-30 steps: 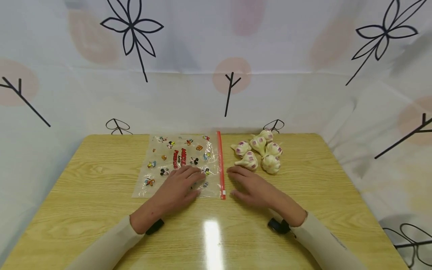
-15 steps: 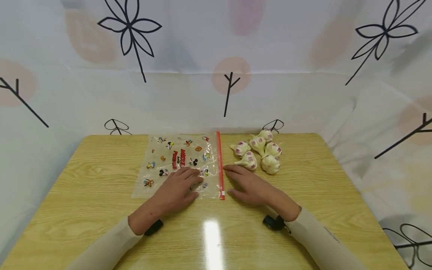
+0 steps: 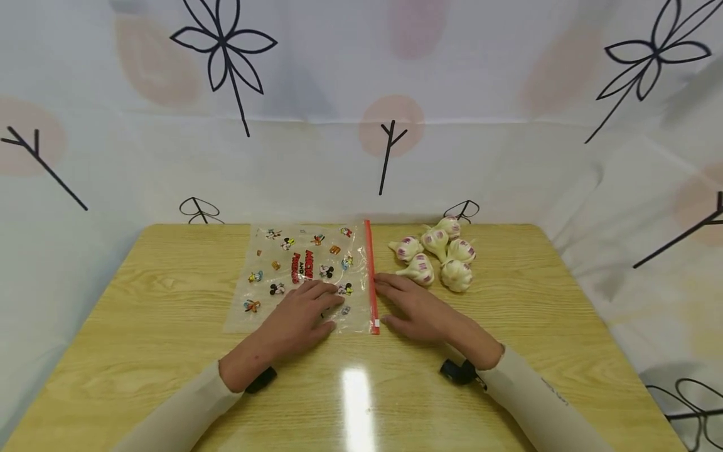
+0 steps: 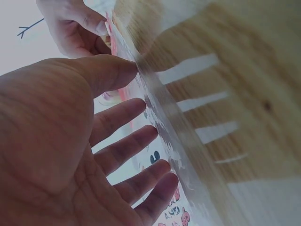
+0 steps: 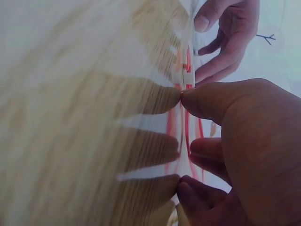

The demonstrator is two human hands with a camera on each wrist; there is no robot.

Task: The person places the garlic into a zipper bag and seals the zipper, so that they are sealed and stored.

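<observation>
A clear zip bag (image 3: 262, 292) printed with small cartoon figures and red lettering lies flat at the table's left-centre, its red zip strip (image 3: 370, 251) facing right. My left hand (image 3: 299, 317) rests on the bag's lower part; the left wrist view shows its fingers spread, tips on the plastic. Just right of the strip lies my right hand (image 3: 420, 312), fingertips down along the zip edge, as the right wrist view also shows. Near that edge's front end sits a white slider (image 3: 376, 323). Several garlic bulbs (image 3: 420, 270) lie grouped just beyond my right hand.
The wooden table (image 3: 169, 270) ends at the back against a white cloth (image 3: 316, 169) with dark plant drawings and pale blotches. Dark wrist devices (image 3: 459, 371) sit under both wrists. A bright light reflection (image 3: 356, 402) shows on the tabletop in front.
My right hand has shifted slightly left, its fingertips now right at the red zip strip. The left hand, bag and garlic stay in place; the head view has swayed a little.
</observation>
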